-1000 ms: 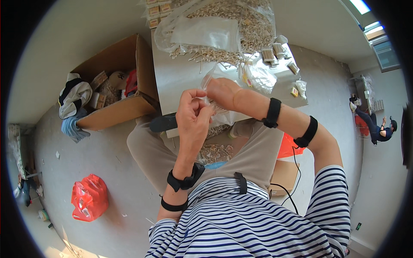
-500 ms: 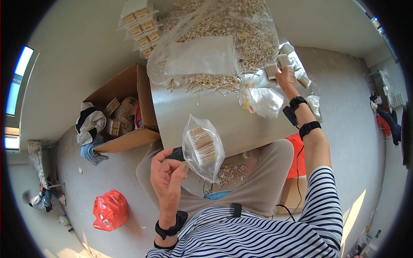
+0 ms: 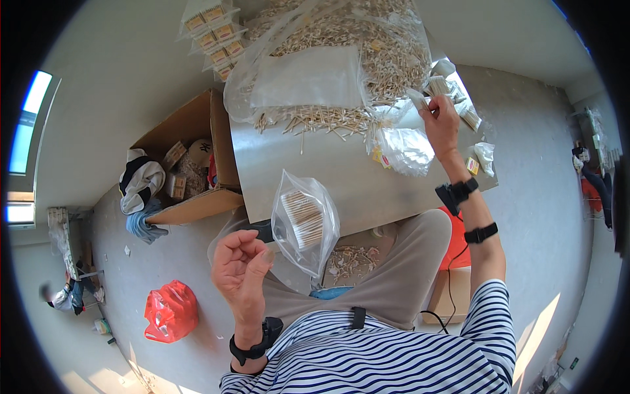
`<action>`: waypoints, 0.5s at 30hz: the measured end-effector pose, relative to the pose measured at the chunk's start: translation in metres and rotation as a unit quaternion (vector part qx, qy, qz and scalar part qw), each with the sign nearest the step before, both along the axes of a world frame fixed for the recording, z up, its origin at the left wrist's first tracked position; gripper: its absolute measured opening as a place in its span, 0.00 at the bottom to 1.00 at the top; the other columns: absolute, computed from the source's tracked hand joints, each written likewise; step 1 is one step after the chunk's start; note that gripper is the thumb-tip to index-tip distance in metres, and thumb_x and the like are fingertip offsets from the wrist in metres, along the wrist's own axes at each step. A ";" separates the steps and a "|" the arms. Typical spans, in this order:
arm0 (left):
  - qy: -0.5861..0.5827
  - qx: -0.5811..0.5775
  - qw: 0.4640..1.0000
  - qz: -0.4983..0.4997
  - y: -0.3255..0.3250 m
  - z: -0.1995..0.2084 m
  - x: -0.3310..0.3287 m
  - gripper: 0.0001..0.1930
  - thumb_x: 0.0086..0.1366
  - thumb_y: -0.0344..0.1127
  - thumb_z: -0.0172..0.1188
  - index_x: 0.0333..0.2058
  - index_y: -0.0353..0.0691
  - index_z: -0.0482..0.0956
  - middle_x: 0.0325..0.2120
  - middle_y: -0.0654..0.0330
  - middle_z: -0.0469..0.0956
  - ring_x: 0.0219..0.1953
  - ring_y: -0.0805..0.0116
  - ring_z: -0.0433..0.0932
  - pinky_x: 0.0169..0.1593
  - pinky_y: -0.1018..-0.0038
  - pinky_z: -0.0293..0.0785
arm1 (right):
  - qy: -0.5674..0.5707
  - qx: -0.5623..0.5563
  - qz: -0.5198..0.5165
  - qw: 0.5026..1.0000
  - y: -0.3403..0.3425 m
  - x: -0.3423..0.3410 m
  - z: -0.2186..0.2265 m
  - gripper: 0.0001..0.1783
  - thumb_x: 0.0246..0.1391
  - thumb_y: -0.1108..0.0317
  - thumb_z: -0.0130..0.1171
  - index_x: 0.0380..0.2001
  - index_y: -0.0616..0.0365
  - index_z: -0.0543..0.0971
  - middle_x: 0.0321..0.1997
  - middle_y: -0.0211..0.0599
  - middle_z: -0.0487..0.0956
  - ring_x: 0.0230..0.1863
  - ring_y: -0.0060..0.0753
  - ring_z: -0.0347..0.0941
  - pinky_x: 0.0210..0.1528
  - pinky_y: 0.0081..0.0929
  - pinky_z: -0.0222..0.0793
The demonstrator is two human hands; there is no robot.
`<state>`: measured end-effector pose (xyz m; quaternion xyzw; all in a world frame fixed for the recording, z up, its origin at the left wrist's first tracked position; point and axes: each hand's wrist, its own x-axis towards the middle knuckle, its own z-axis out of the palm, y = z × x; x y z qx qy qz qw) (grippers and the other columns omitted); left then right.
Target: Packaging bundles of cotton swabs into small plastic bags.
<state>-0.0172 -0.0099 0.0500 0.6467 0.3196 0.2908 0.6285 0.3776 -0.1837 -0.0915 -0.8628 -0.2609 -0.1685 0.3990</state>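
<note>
My left hand (image 3: 241, 272) is closed at the side of a clear plastic bag (image 3: 321, 253), thumb and fingers pinching its edge. Inside the bag lies a flat row of cotton swabs (image 3: 302, 220), above my lap at the table's near edge. My right hand (image 3: 443, 128) reaches over the table's right side, pinching a small clear packet of cotton swabs (image 3: 416, 98) between thumb and fingertips. Just beyond it lie more bagged swab bundles (image 3: 438, 85). Beside that wrist is a crumpled stack of clear bags (image 3: 405, 151).
A large heap of loose swabs (image 3: 394, 65) covers the metal table's (image 3: 262, 171) far part, with a flat clear bag (image 3: 308, 77) on it. Packed swab bags (image 3: 220, 39) are stacked far left. An open cardboard box (image 3: 190, 210) stands left; a red plastic bag (image 3: 170, 312) is on the floor.
My right hand has lifted a swab packet slightly, tilting it. My left hand and the bag have shifted a little left. A small yellow-labelled box now shows beside my right wrist.
</note>
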 end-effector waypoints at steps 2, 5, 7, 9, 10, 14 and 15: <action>-0.019 0.002 1.000 -0.010 -0.006 0.004 -0.004 0.13 0.60 0.23 0.61 0.44 0.31 0.73 0.29 0.59 0.77 0.29 0.77 0.73 0.34 0.83 0.70 | -0.146 0.007 0.087 0.985 -0.002 -0.060 0.046 0.10 0.43 0.79 0.62 0.29 0.60 0.72 0.34 0.41 0.76 0.30 0.47 0.74 0.34 0.39 0.69; -0.037 0.015 0.998 -0.046 -0.016 0.008 -0.008 0.13 0.60 0.22 0.61 0.44 0.31 0.74 0.30 0.60 0.77 0.29 0.78 0.73 0.34 0.83 0.71 | -0.347 -0.018 0.190 0.918 -0.013 -0.133 0.097 0.13 0.40 0.79 0.63 0.32 0.61 0.74 0.37 0.41 0.76 0.31 0.41 0.74 0.35 0.36 0.71; -0.037 0.031 0.996 -0.073 -0.025 0.008 -0.011 0.13 0.61 0.20 0.61 0.45 0.30 0.75 0.31 0.61 0.78 0.31 0.79 0.75 0.37 0.84 0.73 | -0.367 -0.003 0.228 0.902 -0.017 -0.171 0.110 0.14 0.38 0.78 0.63 0.33 0.61 0.75 0.37 0.40 0.76 0.32 0.38 0.74 0.36 0.35 0.72; -0.046 0.045 0.994 -0.093 -0.030 0.012 -0.014 0.13 0.61 0.20 0.61 0.45 0.30 0.75 0.32 0.60 0.78 0.32 0.79 0.75 0.37 0.83 0.73 | -0.391 0.011 0.263 0.882 -0.021 -0.198 0.124 0.15 0.37 0.76 0.63 0.34 0.60 0.76 0.38 0.40 0.76 0.32 0.35 0.74 0.37 0.34 0.72; -0.053 0.058 0.990 -0.114 -0.031 0.014 -0.017 0.13 0.62 0.21 0.61 0.46 0.30 0.75 0.33 0.60 0.79 0.34 0.78 0.76 0.38 0.83 0.74 | -0.407 0.014 0.273 0.872 -0.021 -0.209 0.130 0.15 0.37 0.74 0.63 0.33 0.59 0.76 0.39 0.39 0.77 0.33 0.33 0.75 0.38 0.34 0.72; -0.088 0.017 0.990 -0.107 -0.035 0.020 -0.033 0.13 0.64 0.23 0.61 0.46 0.29 0.75 0.35 0.59 0.79 0.35 0.77 0.77 0.38 0.83 0.75 | -0.430 0.026 0.327 0.841 -0.016 -0.240 0.149 0.12 0.37 0.72 0.63 0.30 0.58 0.76 0.39 0.38 0.77 0.33 0.30 0.74 0.38 0.31 0.72; -0.106 -0.017 0.988 -0.109 -0.037 0.024 -0.035 0.13 0.65 0.28 0.60 0.47 0.29 0.75 0.35 0.59 0.80 0.35 0.76 0.78 0.40 0.80 0.76 | -0.431 0.028 0.331 0.839 -0.015 -0.247 0.152 0.12 0.37 0.72 0.63 0.30 0.58 0.76 0.39 0.38 0.77 0.33 0.30 0.74 0.38 0.31 0.72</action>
